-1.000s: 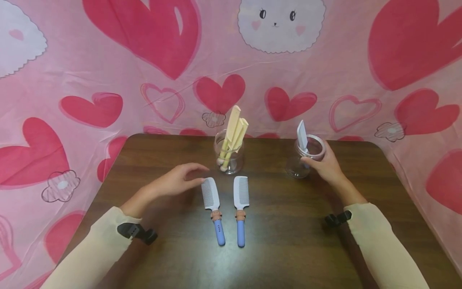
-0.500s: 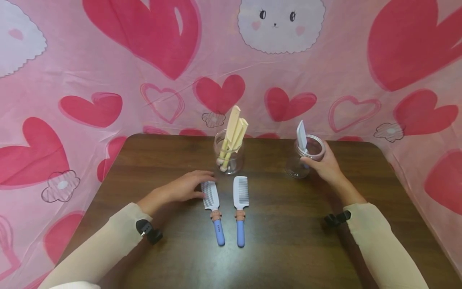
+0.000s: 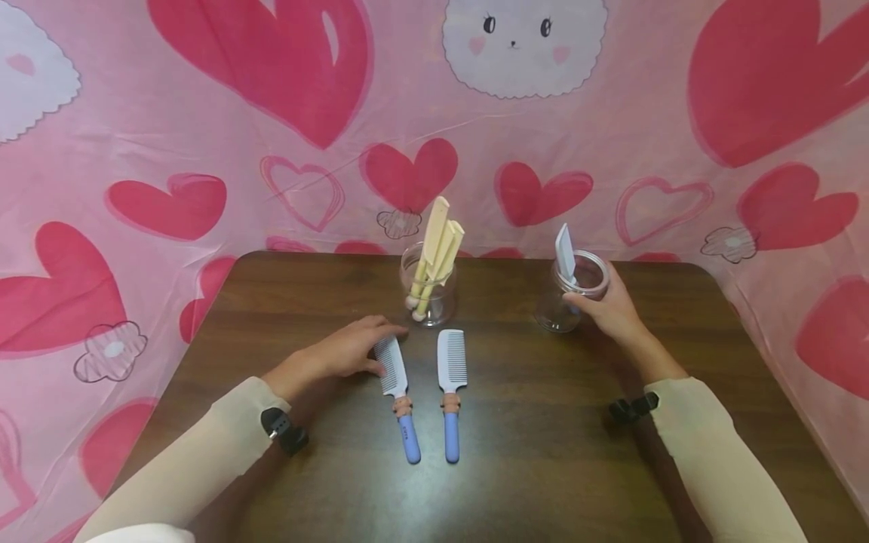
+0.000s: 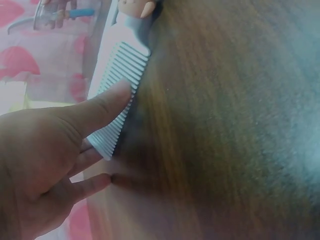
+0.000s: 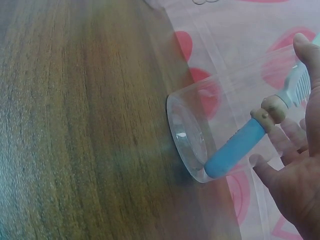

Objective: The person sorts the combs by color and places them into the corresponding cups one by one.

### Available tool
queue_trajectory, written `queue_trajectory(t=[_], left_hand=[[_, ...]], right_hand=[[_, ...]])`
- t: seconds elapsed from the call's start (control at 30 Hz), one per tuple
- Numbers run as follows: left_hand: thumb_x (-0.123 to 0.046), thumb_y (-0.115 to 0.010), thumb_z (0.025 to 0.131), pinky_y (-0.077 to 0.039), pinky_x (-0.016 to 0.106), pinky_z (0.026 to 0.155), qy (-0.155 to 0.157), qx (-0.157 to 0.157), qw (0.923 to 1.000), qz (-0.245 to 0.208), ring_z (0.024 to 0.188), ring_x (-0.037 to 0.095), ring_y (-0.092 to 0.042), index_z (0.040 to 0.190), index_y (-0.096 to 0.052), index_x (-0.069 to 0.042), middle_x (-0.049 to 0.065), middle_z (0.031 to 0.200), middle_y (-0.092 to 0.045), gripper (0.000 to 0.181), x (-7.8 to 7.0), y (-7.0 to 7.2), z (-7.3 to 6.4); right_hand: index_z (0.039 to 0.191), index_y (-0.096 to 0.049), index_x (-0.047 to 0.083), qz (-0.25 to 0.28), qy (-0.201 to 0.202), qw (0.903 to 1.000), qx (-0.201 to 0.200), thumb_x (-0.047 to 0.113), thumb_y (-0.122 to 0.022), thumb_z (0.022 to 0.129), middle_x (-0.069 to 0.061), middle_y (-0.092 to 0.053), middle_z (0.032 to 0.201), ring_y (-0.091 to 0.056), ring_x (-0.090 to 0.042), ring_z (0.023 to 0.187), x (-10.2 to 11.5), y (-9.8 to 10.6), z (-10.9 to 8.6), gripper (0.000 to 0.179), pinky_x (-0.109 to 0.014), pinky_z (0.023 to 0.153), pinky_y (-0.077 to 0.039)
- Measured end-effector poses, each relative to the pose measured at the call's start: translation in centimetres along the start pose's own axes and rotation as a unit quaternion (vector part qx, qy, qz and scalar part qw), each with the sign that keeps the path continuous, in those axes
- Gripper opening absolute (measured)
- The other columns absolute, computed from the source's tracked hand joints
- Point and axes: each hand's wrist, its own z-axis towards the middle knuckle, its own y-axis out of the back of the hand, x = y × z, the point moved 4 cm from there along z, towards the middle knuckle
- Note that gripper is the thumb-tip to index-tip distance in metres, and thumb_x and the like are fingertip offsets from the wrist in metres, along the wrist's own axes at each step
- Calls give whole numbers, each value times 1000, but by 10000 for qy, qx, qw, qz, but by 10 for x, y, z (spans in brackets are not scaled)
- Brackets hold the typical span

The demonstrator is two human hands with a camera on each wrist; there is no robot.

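My left hand [image 3: 349,347] pinches the toothed head of a white comb [image 3: 391,367] with a blue-purple handle. In the left wrist view the thumb lies across the comb's teeth [image 4: 122,65], and some fingers are behind it. A second comb of the same kind [image 3: 451,362] lies just to the right on the table. My right hand [image 3: 614,305] grips the upper part of a clear jar [image 3: 558,320]. One more white comb [image 3: 565,253] leans inside that jar, its blue handle [image 5: 237,150] resting down at the bottom in the right wrist view.
Another clear jar [image 3: 410,264] stands at the table's back, behind the two lying combs, with several pale yellow combs [image 3: 437,234] in it. The brown table [image 3: 529,452] ends at a pink heart-printed cloth [image 3: 468,121].
My left hand has moved right and down onto the left comb's head and now pinches it; that comb has shifted very slightly. My right hand keeps its hold on the jar.
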Motion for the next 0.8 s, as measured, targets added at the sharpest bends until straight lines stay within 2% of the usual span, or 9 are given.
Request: queue_trajectory(t=[0.1,0.17,0.27,0.37,0.47,0.57,0.63,0.8], left_hand=[[-27,-90,78,-51,42,97,54,-7,10000,-57,109,23,-56,135,-63,-12,8,123,-59,65,1,2,0],[-28,-91,76,-53,40,92,49,1,9999,-149,104,21,-56,128,-66,-12,5,117,-58,59,3,4,-2],[-27,-91,76,-53,37,87,34,4,9992,-389,98,19,-56,115,-67,-13,0,107,-59,48,6,9,-4],[-27,-90,78,-50,34,79,56,1,9976,-690,89,18,-56,101,-66,-15,-5,94,-60,35,11,16,-9],[-27,-88,80,-48,32,75,70,-24,9944,-1053,83,17,-55,94,-66,-18,-7,86,-62,27,13,23,-14],[-26,-85,83,-50,32,76,22,-80,9892,-1465,84,16,-57,95,-69,-18,-7,87,-64,22,12,31,-18],[-24,-84,86,-52,33,77,-29,-142,9834,-1809,85,17,-59,98,-72,-16,-6,90,-67,19,10,36,-21],[-15,-77,92,-56,34,78,-134,-363,9650,-2595,87,20,-64,106,-74,-8,0,95,-72,16,2,46,-25]], right_hand=[[147,-36,-10,-32,-26,10000,22,-8,-76,85,-8,-53,129,-50,-16,118,16,-2,-5,74,-13,99,-41],[147,-36,-10,-45,-49,10000,31,-7,-76,85,-15,-52,131,-50,-16,117,19,-3,-6,74,-13,98,-41],[148,-35,-8,-66,-102,9999,25,-7,-75,85,-20,-50,135,-50,-15,118,6,-1,-2,75,-12,98,-41],[150,-34,-6,-57,-131,9999,32,-6,-76,86,-17,-50,136,-50,-18,119,-9,1,3,77,-12,97,-41],[151,-34,-6,-60,-95,9999,36,-6,-76,86,-13,-51,135,-49,-23,121,-14,2,4,77,-13,97,-42],[150,-33,-7,-40,-34,10000,28,-7,-76,86,-12,-52,133,-49,-23,120,-14,2,3,77,-13,97,-42],[150,-33,-8,-75,-14,10000,2,-8,-75,86,-11,-52,132,-50,-18,118,-14,3,3,77,-12,96,-41],[150,-33,-8,-89,-53,9999,-24,-7,-75,86,-11,-52,132,-50,-10,116,-15,3,3,76,-11,96,-41]])
